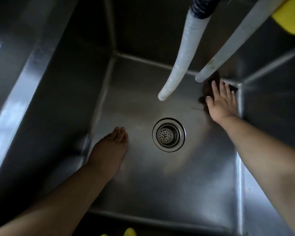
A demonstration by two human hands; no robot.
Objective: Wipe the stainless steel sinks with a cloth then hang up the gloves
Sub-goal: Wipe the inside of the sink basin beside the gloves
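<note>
Steel sink point(203, 176): right hand point(222, 101) flat, pressing dark cloth point(209, 87) into corner; left hand point(109, 149) flat.

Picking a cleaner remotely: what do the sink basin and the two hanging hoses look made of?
Sink basin: stainless steel by its look, brushed grey sheen with visible seams.
Ribbed hose: seemingly flexible translucent white plastic, corrugated.
Smooth hose: likewise whitish plastic, unribbed and slightly stained.

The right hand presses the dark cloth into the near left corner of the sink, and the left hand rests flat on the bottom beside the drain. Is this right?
Not quite. In the head view the right hand presses the dark cloth into the far right corner of the sink, not the near left one. The left hand does rest flat on the bottom beside the drain.
</note>
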